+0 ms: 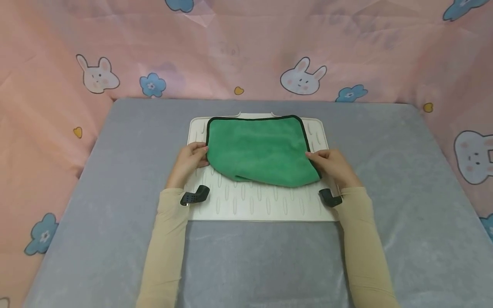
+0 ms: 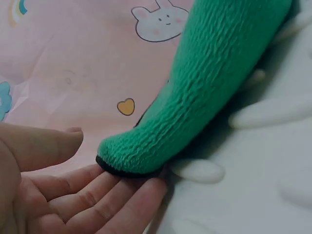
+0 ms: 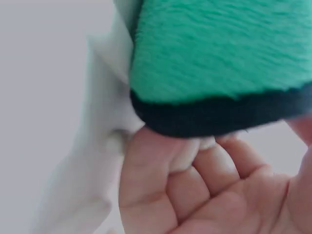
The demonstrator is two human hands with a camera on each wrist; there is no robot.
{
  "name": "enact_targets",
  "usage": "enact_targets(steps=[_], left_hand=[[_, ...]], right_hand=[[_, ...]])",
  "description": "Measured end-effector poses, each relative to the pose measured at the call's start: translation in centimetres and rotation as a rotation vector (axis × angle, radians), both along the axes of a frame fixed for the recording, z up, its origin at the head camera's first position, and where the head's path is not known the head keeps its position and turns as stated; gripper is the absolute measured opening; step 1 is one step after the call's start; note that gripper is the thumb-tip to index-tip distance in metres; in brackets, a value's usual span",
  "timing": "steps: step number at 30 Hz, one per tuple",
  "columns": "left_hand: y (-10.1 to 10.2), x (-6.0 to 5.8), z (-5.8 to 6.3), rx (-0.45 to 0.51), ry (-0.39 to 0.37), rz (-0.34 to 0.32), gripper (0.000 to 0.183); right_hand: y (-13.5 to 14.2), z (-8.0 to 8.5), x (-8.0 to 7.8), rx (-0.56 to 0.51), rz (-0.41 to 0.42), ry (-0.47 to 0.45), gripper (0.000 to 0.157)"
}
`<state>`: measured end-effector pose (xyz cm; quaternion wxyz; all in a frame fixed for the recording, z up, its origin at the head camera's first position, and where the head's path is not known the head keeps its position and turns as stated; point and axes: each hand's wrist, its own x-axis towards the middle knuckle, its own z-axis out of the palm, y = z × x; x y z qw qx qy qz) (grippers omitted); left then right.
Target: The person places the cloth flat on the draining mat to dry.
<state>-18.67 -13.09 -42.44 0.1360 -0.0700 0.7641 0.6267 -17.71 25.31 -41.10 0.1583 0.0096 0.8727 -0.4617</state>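
Note:
A green cloth with dark edging lies on a white ribbed board. It looks folded, its near edge curved and uneven. At its left edge is my left hand; in the left wrist view the fingers extend beneath the dark-edged border, while the thumb stands apart from the fabric. On the opposite side, my right hand pinches the cloth's right edge, thumb on top. The right wrist view shows curled fingers under a rounded corner of the cloth.
The board rests on a grey covered table. A pink curtain printed with rabbits and flowers hangs behind and along both sides. Dark wrist devices, one on the left and one on the right, stick out over the board.

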Motion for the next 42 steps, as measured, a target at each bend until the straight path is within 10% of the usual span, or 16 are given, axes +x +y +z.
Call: enact_targets(steps=[12,31,42], left_hand=[[0.6,1.3,-0.3,-0.017,0.035,0.055,0.04],[0.4,1.4,-0.6,-0.119,0.076,-0.007,0.022],[0.6,1.3,-1.0,0.101,0.113,0.093,0.01]], right_hand=[[2.3,-0.2,2.0,-0.056,0.202,0.029,0.028],[2.1,-0.6,1.9,-0.091,0.233,0.103,0.018],[2.1,-0.2,2.0,-0.156,0.172,0.086,0.027]])
